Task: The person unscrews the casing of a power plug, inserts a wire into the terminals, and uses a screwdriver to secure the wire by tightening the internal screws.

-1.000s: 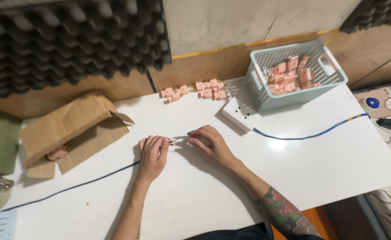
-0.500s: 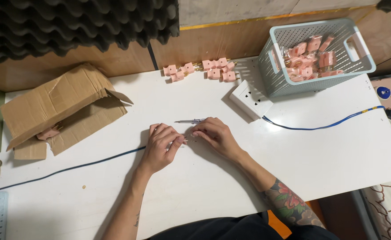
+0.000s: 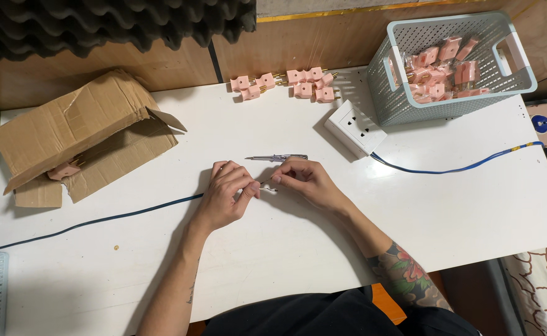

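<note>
A dark blue cable (image 3: 99,220) runs in from the left across the white table (image 3: 298,261) and ends inside my left hand (image 3: 227,194), which is closed around it. Thin bare wire ends (image 3: 266,186) stick out between both hands. My right hand (image 3: 304,182) pinches these wire ends with its fingertips. A slim tester screwdriver (image 3: 279,158) lies on the table just beyond my fingers, touching neither hand.
A white socket block (image 3: 355,127) with its own blue cord (image 3: 460,168) lies at the right. Behind it stands a pale mesh basket (image 3: 522,81) of bagged pink plugs (image 3: 438,71). Loose pink plugs (image 3: 286,82) line the back edge. An open cardboard box (image 3: 80,134) sits left.
The view has shifted so the table sits lower in frame. My hands stay together on the cable end, and the screwdriver lies on the table beyond them.
</note>
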